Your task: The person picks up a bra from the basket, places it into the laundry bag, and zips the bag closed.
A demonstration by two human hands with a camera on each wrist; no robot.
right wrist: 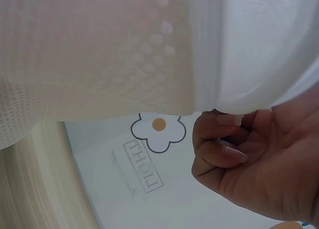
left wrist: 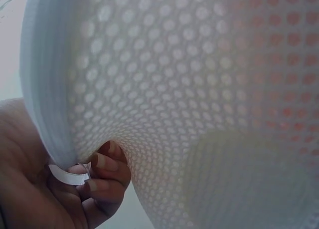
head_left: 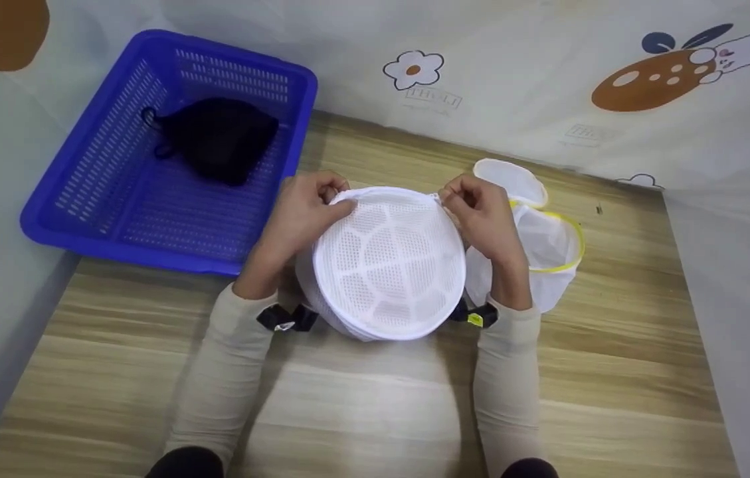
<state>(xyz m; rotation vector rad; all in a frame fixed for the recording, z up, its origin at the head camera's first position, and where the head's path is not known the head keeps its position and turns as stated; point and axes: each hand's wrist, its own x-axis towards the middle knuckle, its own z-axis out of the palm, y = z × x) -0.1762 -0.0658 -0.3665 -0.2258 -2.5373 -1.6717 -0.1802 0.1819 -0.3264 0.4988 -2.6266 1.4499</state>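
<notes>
A round white mesh laundry bag (head_left: 401,265) with a thick piped rim is held up in the middle of the head view, its round mesh end facing up. My left hand (head_left: 300,212) pinches the rim at its upper left, thumb on top. At the upper right, my right hand (head_left: 486,216) pinches the rim's edge with curled fingers. The left wrist view has the mesh wall (left wrist: 149,79) close up, with fingertips (left wrist: 107,171) curled at its lower edge. In the right wrist view, the white rim band (right wrist: 207,54) runs down to the curled fingers (right wrist: 217,151).
Left of the bag stands a blue plastic basket (head_left: 169,255) with a black drawstring pouch (head_left: 218,139) in it. On the right, a white mesh bag with yellow trim (head_left: 557,285) and a white oval piece (head_left: 511,180) lie on the wood-grain table (head_left: 627,372). A printed sheet (head_left: 514,73) rises behind.
</notes>
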